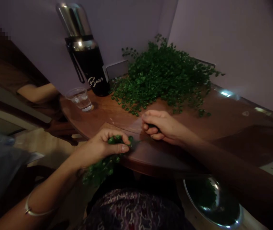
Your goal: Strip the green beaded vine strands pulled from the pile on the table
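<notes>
My left hand (107, 145) is closed on leafy green sprigs (100, 169), pinching them between thumb and fingers at the front edge of the table. Their leaves hang down below the wrist. To its right, my right hand (157, 124) is curled just above the tabletop; something dark shows in the fist, too hidden to name. Beyond both hands lies a large heap of greens (165, 73) with small round leaves on thin stems.
A steel and black vacuum flask (88, 60) stands at the back left, beside a clear plastic cup (80, 99) of water. The wooden table (222, 124) has a curved edge. A metal bowl (238, 207) holding greens sits low at right. Another person's arm (37, 93) is at far left.
</notes>
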Action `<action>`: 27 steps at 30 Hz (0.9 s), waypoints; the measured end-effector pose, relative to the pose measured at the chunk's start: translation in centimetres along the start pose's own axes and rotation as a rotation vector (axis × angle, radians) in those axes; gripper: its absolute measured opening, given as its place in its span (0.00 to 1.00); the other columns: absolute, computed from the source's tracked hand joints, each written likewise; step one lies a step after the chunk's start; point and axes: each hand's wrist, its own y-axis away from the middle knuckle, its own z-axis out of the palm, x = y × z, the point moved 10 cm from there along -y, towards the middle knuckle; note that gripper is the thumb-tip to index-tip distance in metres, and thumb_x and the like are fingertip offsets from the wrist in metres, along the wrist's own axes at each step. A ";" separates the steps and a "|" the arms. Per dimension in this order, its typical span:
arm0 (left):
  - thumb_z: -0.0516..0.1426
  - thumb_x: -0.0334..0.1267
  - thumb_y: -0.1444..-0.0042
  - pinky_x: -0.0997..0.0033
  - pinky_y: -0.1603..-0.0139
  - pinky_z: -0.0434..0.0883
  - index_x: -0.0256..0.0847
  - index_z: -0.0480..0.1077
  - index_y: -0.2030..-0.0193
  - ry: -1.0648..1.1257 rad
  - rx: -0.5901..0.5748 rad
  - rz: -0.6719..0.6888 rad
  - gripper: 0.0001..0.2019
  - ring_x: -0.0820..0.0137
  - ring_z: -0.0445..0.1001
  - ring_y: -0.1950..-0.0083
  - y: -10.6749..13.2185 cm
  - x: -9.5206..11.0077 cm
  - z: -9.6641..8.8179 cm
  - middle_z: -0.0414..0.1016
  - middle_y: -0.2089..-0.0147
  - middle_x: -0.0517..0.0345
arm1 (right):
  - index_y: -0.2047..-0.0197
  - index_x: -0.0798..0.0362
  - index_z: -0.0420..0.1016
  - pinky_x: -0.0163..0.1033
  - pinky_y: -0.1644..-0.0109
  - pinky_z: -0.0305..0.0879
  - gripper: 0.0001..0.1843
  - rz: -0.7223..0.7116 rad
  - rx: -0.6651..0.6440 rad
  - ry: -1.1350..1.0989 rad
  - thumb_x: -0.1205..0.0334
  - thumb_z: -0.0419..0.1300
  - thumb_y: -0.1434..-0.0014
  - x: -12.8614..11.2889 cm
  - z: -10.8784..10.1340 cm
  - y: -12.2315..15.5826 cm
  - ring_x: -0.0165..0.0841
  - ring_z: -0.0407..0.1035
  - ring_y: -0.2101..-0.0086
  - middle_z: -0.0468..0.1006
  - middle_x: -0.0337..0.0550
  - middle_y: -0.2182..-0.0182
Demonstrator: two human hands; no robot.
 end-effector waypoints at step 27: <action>0.60 0.33 0.57 0.79 0.74 0.58 0.33 0.68 0.76 0.148 -0.086 0.020 0.05 0.79 0.60 0.77 -2.4 0.4 2.0 0.64 0.79 0.64 | 0.73 0.56 0.64 0.26 0.85 0.49 0.14 -0.194 -0.154 0.478 0.53 0.59 0.48 -0.1 2.1 1.0 0.19 0.52 0.85 0.60 0.31 0.83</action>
